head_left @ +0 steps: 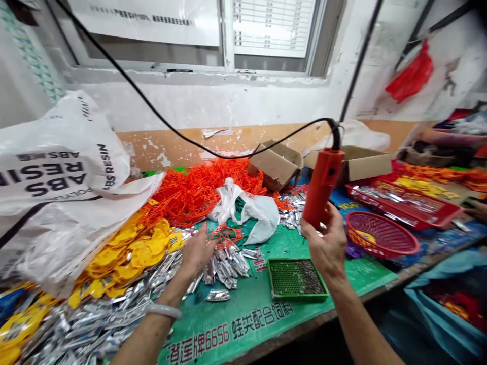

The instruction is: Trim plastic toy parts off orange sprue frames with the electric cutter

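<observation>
Here, the right hand (326, 243) has its fingers clenched around the lower end of a red corded handheld power tool (322, 186), held upright above the green-covered counter (262, 317), while the left hand (198, 251) rests, fingers spread and released, on a pile of small silver foil packets (228, 263) beside a green tray of small dark screws (296, 278)

Left-hand fingers (205, 238) blurred over silver packets (228, 263).

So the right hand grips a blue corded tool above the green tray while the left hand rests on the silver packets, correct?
Not quite: the corded tool in the right hand is orange-red, not blue, as the head view shows. It is above the green tray, and the left hand rests on the silver packets.
</observation>
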A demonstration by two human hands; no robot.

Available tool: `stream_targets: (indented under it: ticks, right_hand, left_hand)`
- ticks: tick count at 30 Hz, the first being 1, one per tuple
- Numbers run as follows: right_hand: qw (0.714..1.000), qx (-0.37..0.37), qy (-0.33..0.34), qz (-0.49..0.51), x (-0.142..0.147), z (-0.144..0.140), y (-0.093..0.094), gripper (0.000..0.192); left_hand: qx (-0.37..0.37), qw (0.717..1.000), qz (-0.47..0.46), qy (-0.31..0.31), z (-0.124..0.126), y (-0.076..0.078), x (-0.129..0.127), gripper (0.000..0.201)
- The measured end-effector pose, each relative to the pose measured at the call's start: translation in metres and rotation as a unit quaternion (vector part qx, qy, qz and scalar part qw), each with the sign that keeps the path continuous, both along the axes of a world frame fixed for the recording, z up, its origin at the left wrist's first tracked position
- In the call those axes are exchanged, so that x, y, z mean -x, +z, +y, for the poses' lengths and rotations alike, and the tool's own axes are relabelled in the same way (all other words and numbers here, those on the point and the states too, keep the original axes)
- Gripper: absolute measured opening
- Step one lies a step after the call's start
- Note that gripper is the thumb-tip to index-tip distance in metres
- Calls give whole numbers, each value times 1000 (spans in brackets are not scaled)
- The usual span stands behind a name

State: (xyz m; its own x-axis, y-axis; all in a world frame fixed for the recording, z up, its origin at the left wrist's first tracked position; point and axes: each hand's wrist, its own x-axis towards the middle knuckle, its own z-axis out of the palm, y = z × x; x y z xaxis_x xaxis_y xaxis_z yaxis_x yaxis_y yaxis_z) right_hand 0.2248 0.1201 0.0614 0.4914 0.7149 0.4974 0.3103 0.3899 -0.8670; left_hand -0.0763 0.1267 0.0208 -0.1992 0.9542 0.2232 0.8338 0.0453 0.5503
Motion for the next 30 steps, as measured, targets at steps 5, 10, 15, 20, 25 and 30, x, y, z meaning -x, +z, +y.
stream_targets:
  ticks: [5, 10, 15, 20, 25, 30]
  right_hand:
    - [996, -57, -62, -9, -8, 5, -16, 64]
    - [989, -10, 32, -146, -1, 3, -22, 31]
    - [919, 83, 202, -329, 40, 30, -27, 15]
    - [806, 185, 266, -495, 86, 68, -34, 22]
    - [726, 246, 270, -583, 105, 86, -43, 32]
    - [683, 254, 288, -622, 107, 98, -44, 34]
  left_hand:
    - [-36, 990, -121, 63, 10, -2, 13, 41]
    - [-93, 951, -273, 111, -16, 15, 20, 39]
    - [-96, 895, -417, 122, -57, 23, 8, 43]
    - [-15, 775, -615, 142, -93, 18, -4, 44]
    - [76, 722, -677, 120, -116, 11, -7, 22]
    - [99, 689, -711, 100, -126, 6, -7, 21]
